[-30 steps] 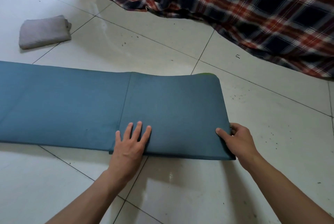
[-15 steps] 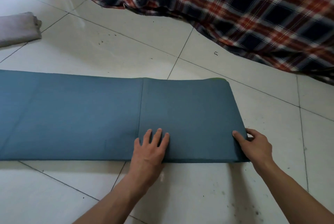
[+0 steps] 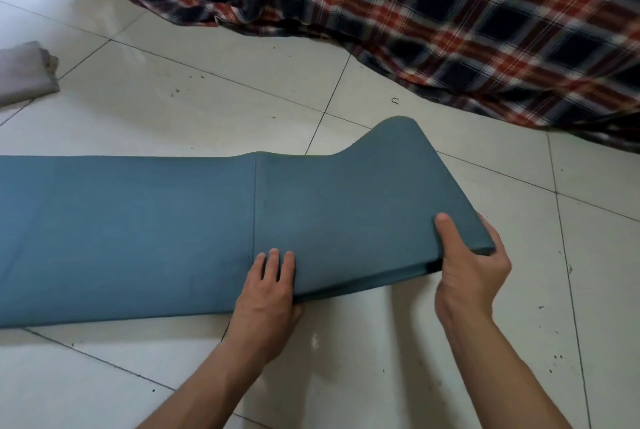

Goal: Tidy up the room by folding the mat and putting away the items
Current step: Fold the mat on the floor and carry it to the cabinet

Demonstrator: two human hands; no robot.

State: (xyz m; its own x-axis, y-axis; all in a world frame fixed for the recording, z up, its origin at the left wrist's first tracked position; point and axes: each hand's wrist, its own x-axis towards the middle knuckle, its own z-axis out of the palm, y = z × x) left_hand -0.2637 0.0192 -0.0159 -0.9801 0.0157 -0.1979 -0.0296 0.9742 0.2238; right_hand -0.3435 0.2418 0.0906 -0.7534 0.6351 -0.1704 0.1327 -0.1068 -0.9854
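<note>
A long blue mat (image 3: 138,231) lies folded lengthwise on the white tiled floor, with a seam near its middle. Its right end is lifted off the floor and curves upward. My right hand (image 3: 467,265) grips that raised end, thumb on top and fingers underneath. My left hand (image 3: 268,293) rests at the mat's near edge just right of the seam; three fingers lie flat on top and the thumb sits under the lifted edge.
A plaid red, white and dark blue blanket (image 3: 450,12) covers the floor at the back and right. A folded grey cloth (image 3: 24,73) lies at the left edge. Bare tiles (image 3: 346,359) lie around my arms.
The mat's right end, flat on the floor before, has been raised by my right hand. My left hand's thumb has gone under the near edge.
</note>
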